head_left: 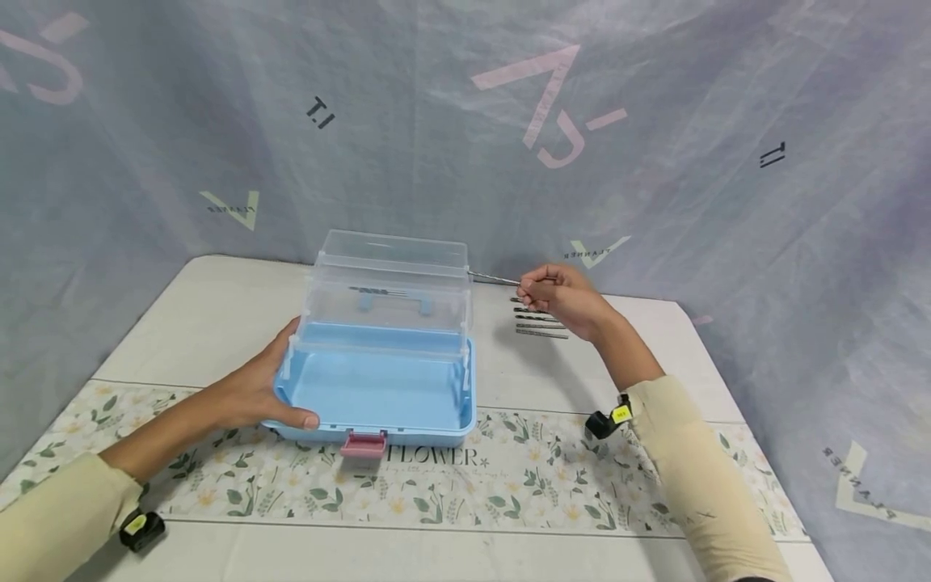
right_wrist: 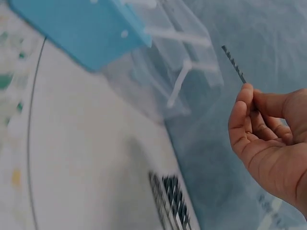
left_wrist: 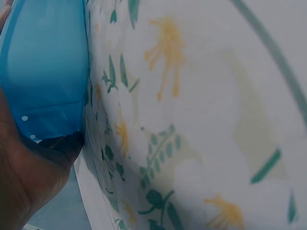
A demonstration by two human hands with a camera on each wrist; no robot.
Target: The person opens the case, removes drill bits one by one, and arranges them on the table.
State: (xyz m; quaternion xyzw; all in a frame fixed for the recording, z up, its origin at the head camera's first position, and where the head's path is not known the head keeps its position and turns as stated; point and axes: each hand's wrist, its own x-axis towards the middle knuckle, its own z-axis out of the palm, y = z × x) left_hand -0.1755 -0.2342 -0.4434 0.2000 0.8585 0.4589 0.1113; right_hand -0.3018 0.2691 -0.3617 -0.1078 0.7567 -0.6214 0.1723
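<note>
A blue toolbox [head_left: 425, 436] with clear folding trays [head_left: 396, 263] raised above it stands open on the table. Its left wall is gripped by my left hand [head_left: 254, 394], thumb lying on the front rim; the left wrist view also shows that hand [left_wrist: 36, 177] against the blue plastic. Between thumb and fingertips, my right hand [head_left: 566, 301] pinches a thin drill bit [head_left: 494, 278], whose spiral end points left toward the upper trays. In the right wrist view this drill bit [right_wrist: 233, 63] sticks out past the fingertips. A few drill bits [head_left: 378, 291] appear through the clear plastic.
Several loose drill bits [head_left: 541, 326] lie in a row on the table below my right hand. A pink latch [head_left: 365, 444] hangs at the toolbox front. The flower-patterned cloth strip [head_left: 524, 477] crosses the table, and a grey curtain [head_left: 407, 145] rises behind.
</note>
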